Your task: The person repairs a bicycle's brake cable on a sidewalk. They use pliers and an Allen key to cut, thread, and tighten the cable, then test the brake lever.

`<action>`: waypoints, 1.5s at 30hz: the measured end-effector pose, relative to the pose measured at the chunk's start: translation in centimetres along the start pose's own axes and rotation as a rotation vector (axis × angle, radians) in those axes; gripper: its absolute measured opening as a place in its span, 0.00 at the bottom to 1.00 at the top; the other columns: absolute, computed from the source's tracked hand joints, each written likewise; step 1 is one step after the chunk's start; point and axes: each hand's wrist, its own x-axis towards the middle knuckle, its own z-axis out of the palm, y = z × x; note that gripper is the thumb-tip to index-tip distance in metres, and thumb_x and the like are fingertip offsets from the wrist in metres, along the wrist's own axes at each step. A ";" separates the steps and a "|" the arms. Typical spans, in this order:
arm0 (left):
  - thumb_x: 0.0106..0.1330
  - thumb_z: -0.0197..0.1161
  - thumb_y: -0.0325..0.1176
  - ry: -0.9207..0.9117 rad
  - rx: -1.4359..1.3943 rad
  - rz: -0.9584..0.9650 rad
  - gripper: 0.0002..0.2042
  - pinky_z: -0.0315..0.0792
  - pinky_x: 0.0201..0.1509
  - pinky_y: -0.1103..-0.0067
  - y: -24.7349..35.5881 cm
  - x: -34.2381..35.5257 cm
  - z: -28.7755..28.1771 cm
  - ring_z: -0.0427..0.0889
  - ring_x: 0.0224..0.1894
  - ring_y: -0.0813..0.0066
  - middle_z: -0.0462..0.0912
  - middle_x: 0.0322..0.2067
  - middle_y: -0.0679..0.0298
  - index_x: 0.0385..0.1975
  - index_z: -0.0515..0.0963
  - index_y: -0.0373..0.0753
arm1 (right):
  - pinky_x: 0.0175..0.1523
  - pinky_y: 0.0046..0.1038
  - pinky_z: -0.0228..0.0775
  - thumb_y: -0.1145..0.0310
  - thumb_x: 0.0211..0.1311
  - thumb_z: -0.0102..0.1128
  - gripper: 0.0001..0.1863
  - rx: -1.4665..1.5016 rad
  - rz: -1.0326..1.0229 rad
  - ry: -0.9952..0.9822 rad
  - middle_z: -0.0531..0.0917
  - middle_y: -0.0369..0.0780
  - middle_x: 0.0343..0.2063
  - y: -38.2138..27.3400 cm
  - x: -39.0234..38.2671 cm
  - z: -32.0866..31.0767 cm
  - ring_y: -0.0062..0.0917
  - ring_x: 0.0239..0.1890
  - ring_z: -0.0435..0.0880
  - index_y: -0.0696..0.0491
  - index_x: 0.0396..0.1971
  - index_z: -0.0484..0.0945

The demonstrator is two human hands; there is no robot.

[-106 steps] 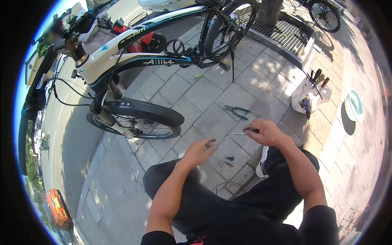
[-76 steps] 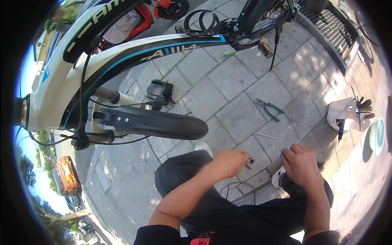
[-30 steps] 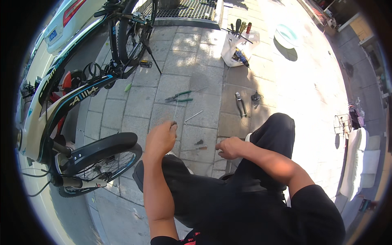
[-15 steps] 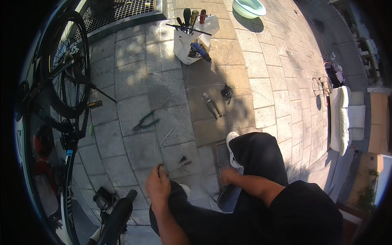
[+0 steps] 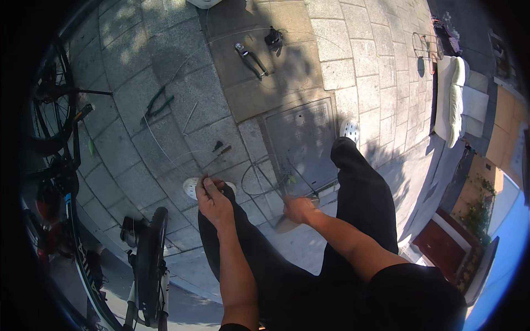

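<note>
My left hand [image 5: 212, 199] is pinched shut on a thin steel cable [image 5: 259, 175] just above my left knee. My right hand [image 5: 298, 210] grips the same cable where it curls into a loose loop over the paving between my legs. From the loop, the cable runs off in a long faint arc across the stones toward the top of the view. I am squatting in black trousers, with white shoes [image 5: 191, 187] on my feet.
A bicycle [image 5: 144, 259] stands at the left, its front tyre near my left knee. Green-handled pliers [image 5: 157, 102], a dark hand tool [image 5: 252, 56] and small bits [image 5: 220, 148] lie on the paving. A metal hatch cover [image 5: 302, 138] is set in the stones ahead.
The view has swung away from the bicycle toward the open paving. My hands came closer together and now hold a loop of cable between my knees.
</note>
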 end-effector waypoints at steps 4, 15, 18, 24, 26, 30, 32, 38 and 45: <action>0.85 0.51 0.39 0.109 0.018 0.049 0.18 0.76 0.41 0.80 -0.2 -1.1 1.2 0.86 0.40 0.76 0.87 0.39 0.62 0.60 0.76 0.31 | 0.48 0.52 0.78 0.62 0.71 0.51 0.16 0.015 -0.101 -0.155 0.88 0.55 0.36 3.2 -3.3 4.7 0.53 0.39 0.89 0.60 0.47 0.74; 0.85 0.51 0.41 0.139 0.067 0.059 0.20 0.83 0.46 0.76 -6.0 -8.9 3.7 0.89 0.48 0.67 0.87 0.47 0.55 0.63 0.73 0.30 | 0.45 0.47 0.80 0.63 0.73 0.50 0.16 0.056 -0.150 -0.201 0.89 0.49 0.30 13.5 -12.7 6.3 0.46 0.35 0.91 0.61 0.48 0.71; 0.85 0.51 0.40 0.115 0.074 0.063 0.19 0.83 0.45 0.76 -4.7 -9.4 3.5 0.88 0.49 0.66 0.87 0.48 0.56 0.63 0.73 0.31 | 0.51 0.47 0.79 0.61 0.71 0.53 0.18 0.105 -0.062 -0.179 0.90 0.51 0.34 16.0 -9.4 5.2 0.47 0.39 0.91 0.62 0.46 0.74; 0.85 0.51 0.42 0.127 0.138 0.087 0.21 0.82 0.46 0.76 -3.7 -10.7 2.3 0.87 0.49 0.68 0.86 0.47 0.56 0.64 0.73 0.30 | 0.54 0.47 0.79 0.59 0.69 0.54 0.19 0.092 -0.022 -0.114 0.90 0.50 0.38 19.3 0.4 0.9 0.48 0.45 0.91 0.58 0.46 0.84; 0.85 0.51 0.42 0.148 0.143 0.083 0.21 0.82 0.46 0.76 -3.8 -11.1 1.6 0.87 0.48 0.68 0.86 0.47 0.57 0.64 0.73 0.29 | 0.54 0.50 0.77 0.59 0.73 0.49 0.19 0.009 -0.160 -0.102 0.88 0.54 0.45 20.5 3.7 0.3 0.50 0.52 0.87 0.61 0.46 0.79; 0.85 0.51 0.41 0.132 0.187 0.126 0.20 0.80 0.46 0.75 -2.4 -11.5 0.9 0.87 0.49 0.69 0.87 0.48 0.57 0.65 0.74 0.32 | 0.55 0.50 0.76 0.58 0.68 0.55 0.19 0.125 -0.065 0.044 0.88 0.50 0.48 20.3 5.5 -3.9 0.45 0.52 0.88 0.56 0.48 0.83; 0.85 0.51 0.42 0.147 0.164 0.108 0.20 0.79 0.46 0.75 -2.4 -11.3 0.4 0.87 0.49 0.69 0.87 0.48 0.58 0.65 0.74 0.32 | 0.56 0.49 0.73 0.57 0.69 0.56 0.18 -0.040 -0.193 0.194 0.87 0.49 0.49 20.0 5.3 -3.5 0.44 0.52 0.87 0.55 0.48 0.82; 0.85 0.51 0.43 0.163 0.260 0.189 0.20 0.78 0.46 0.75 3.5 -11.9 0.5 0.87 0.48 0.70 0.87 0.46 0.58 0.65 0.74 0.33 | 0.55 0.43 0.68 0.63 0.67 0.58 0.12 0.002 -0.383 0.634 0.84 0.44 0.40 19.1 -1.6 -4.6 0.39 0.45 0.84 0.54 0.44 0.79; 0.84 0.54 0.44 0.196 0.120 0.194 0.20 0.78 0.42 0.76 10.2 -11.5 -0.9 0.86 0.46 0.74 0.86 0.46 0.63 0.64 0.76 0.36 | 0.54 0.42 0.68 0.63 0.66 0.60 0.22 -0.054 -0.550 0.469 0.84 0.42 0.42 16.6 -19.1 -1.9 0.37 0.47 0.83 0.54 0.58 0.76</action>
